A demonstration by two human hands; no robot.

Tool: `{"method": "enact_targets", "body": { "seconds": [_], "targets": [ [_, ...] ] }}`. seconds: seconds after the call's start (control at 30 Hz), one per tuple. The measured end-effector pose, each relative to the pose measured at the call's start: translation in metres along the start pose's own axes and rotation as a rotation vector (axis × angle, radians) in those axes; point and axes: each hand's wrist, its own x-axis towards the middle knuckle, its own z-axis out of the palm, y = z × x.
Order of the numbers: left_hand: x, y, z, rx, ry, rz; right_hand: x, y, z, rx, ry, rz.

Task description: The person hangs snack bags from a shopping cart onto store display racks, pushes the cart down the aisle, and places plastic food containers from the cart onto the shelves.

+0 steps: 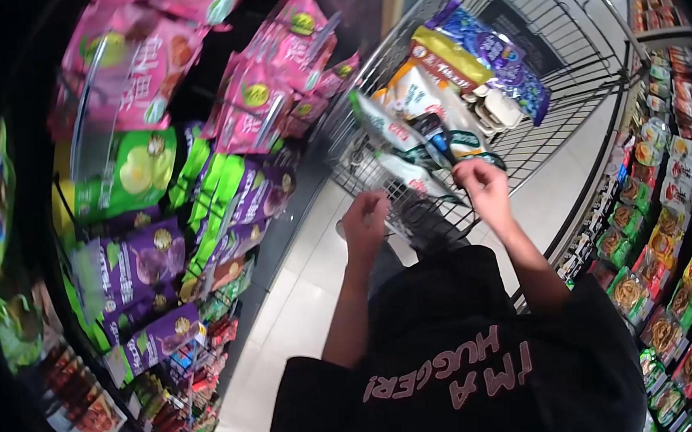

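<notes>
pink bags (259, 97) hang beside the wire cart (568, 99) of packets (426, 92), shelves (667, 32) opposite.

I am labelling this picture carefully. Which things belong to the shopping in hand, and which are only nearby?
Shopping in hand:
- metal wire shopping cart
- white-green plastic packages inside it, near the right hand
- blue plastic bag inside it

Only nearby:
- pink plastic bags at upper left
- purple plastic bags below them
- multicoloured plastic packets along the right

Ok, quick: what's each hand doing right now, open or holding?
Left hand: half open, fingers loosely curled, nothing visible in it.
Right hand: fingers curled near a white-and-green packet; grip cannot be told.
</notes>
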Motion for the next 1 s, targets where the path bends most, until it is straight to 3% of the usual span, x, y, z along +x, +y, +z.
{"method": "enact_targets", "body": {
  "seconds": [0.07,0.17,0.27,0.33,0.4,0.53,0.6,0.67,0.7,0.8,0.83,0.87,1.0],
  "targets": [
    [0.047,0.020,0.037,0.159,-0.089,0.268,0.026,0.020,-0.038,0.089,0.200,0.086],
    [0.124,0.031,0.088,0.348,-0.202,0.562,0.064,0.071,-0.083,-0.157,0.296,0.131],
    [0.186,0.045,0.136,0.547,-0.258,0.716,0.109,0.087,-0.099,-0.314,0.305,0.095],
    [0.225,0.049,0.163,0.704,-0.308,0.792,0.144,0.097,-0.098,-0.196,0.283,0.150],
    [0.269,0.037,0.187,0.799,-0.323,1.035,0.182,0.115,-0.095,-0.286,0.357,0.093],
    [0.329,0.007,0.200,1.137,-0.296,1.267,0.227,0.135,-0.082,-0.190,0.251,0.175],
    [0.337,-0.009,0.195,1.214,-0.344,1.277,0.237,0.154,-0.072,-0.144,0.176,0.206],
    [0.332,-0.010,0.189,1.427,-0.518,1.011,0.227,0.131,-0.070,-0.164,0.162,0.231],
    [0.331,-0.005,0.186,1.449,-0.585,0.889,0.218,0.113,-0.072,-0.303,0.196,0.054],
    [0.323,0.012,0.176,1.383,-0.587,0.803,0.199,0.089,-0.072,-0.339,0.195,0.073],
    [0.320,0.023,0.173,1.263,-0.573,0.929,0.192,0.077,-0.073,-0.236,0.259,0.022],
    [0.315,0.032,0.170,1.268,-0.571,0.926,0.185,0.065,-0.079,-0.122,0.245,0.106],
    [0.284,0.109,0.173,0.978,-0.568,1.139,0.152,0.021,-0.110,-0.081,0.331,-0.062]
  ]
}}
